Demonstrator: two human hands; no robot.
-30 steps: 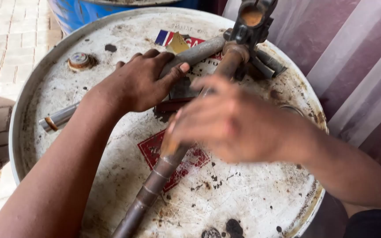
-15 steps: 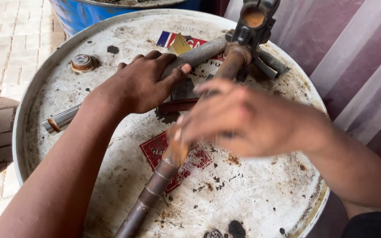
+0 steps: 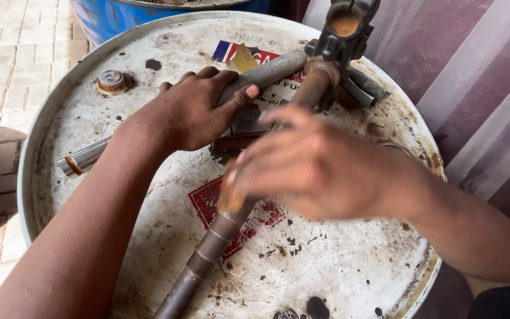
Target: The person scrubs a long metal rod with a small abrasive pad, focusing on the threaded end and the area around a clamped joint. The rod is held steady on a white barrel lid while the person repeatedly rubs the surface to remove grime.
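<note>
Rust coated the long brown steel shaft (image 3: pixel 219 227) lying toward six o'clock on the white drum lid (image 3: pixel 337 277); my right fingers (image 3: pixel 267 171) closed around it, my left hand (image 3: pixel 190 112) gripped the grey pipe (image 3: pixel 270 72), needing firm bracing.

Our left hand (image 3: pixel 193 112) lies palm down, fingers curled and thumb stretched out to the right, forearm running in from the lower left. Our right hand (image 3: pixel 320 168) is blurred, fingers pointing left, forearm entering from the lower right.
</note>
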